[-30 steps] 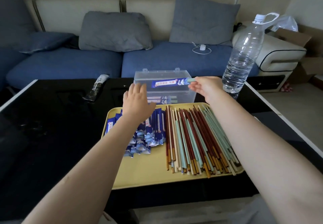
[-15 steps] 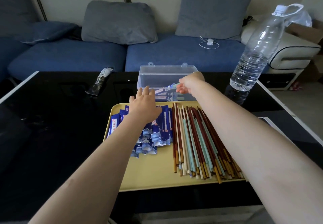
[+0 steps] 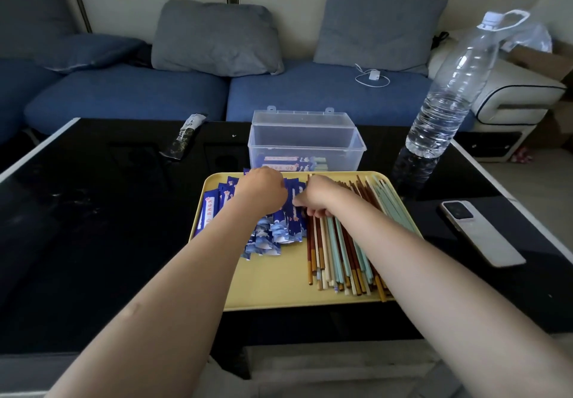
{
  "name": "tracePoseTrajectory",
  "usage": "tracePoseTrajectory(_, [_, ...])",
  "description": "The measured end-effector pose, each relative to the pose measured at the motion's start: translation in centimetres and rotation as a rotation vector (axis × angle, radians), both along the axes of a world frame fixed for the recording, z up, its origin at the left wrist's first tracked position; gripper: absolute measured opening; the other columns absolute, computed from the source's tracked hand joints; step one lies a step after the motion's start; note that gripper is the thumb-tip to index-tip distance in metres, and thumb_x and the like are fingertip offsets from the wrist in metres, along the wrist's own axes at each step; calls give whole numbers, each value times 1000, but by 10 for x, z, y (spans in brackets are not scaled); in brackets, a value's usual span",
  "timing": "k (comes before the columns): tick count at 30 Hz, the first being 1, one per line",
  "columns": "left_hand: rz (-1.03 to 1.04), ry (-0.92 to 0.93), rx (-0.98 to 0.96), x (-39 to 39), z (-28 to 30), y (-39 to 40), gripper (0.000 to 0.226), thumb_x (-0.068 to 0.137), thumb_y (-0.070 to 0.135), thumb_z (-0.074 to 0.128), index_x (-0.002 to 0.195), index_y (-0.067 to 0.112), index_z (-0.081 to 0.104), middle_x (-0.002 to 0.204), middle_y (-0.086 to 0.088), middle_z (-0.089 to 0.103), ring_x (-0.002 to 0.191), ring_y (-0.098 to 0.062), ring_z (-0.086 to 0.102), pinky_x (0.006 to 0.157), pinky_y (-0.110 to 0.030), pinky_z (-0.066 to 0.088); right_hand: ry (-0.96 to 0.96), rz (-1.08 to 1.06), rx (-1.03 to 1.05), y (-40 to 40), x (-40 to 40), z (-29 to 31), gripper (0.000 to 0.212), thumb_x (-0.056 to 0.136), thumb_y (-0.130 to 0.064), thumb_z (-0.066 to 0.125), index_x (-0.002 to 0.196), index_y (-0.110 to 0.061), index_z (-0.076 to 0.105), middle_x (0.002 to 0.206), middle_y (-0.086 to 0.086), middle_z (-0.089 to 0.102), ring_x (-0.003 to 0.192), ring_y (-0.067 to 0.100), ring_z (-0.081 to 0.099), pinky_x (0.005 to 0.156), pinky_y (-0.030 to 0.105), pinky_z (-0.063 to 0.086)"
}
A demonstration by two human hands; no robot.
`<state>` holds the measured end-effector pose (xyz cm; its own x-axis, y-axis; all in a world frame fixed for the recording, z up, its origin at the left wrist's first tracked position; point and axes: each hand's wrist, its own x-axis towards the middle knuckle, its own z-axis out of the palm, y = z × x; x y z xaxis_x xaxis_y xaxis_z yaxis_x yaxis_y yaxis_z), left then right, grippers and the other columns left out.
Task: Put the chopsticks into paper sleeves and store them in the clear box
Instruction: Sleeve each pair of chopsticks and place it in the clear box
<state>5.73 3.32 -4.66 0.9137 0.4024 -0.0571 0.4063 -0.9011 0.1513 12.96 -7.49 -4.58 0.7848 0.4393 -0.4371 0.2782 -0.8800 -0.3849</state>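
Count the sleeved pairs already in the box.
2 visible: both lie on the floor of the box, one behind the other. The tray rim may hide more.

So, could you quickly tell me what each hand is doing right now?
Left hand: rests on the blue paper sleeves; its fingers are hidden, so cannot be told.
Right hand: fingers curled on the loose chopsticks; grip cannot be told.

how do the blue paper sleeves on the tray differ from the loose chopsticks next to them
The paper sleeves are flat, blue and patterned, in a messy pile on the tray's left. The chopsticks are thin bare sticks in brown, cream and pale green, longer, lying roughly side by side on the right. Both rest on the yellow tray.
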Motion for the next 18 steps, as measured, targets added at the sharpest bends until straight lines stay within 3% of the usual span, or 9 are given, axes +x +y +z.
tracePoseTrajectory(6, [-19, 37, 9, 1, -3, -1, 26, 99, 18, 41, 108, 13, 65, 107, -9, 61, 88, -24, 54, 69, -33, 46, 124, -126, 169, -5, -4, -1, 18, 99, -20, 61, 88, -6, 57, 69, 6, 61, 47, 15, 47, 44, 23, 38])
tracePoseTrajectory(11, [-24, 31, 23, 1, -5, -2, 30, 97, 20, 42, 112, 16, 68, 104, -8, 61, 90, -25, 57, 69, -33, 48, 149, -162, 190, -5, -5, -2, 10, 99, -13, 58, 101, -4, 59, 68, 5, 61, 48, 14, 47, 45, 23, 38])
tracePoseTrajectory(14, [-31, 31, 31, 0, -3, -3, 27, 96, 20, 44, 109, 17, 68, 105, -8, 60, 90, -25, 56, 70, -34, 48, 111, -213, 245, -5, -1, -4, 8, 97, -13, 59, 93, -7, 57, 64, 4, 55, 49, 15, 45, 46, 24, 37])
tracePoseTrajectory(18, [-31, 34, 39, -2, 1, -5, 24, 96, 22, 45, 105, 15, 66, 98, -6, 55, 88, -25, 53, 69, -34, 46, 103, -274, 332, -9, 5, -7, 24, 94, -24, 69, 86, -11, 52, 67, 5, 51, 50, 16, 43, 46, 26, 35])
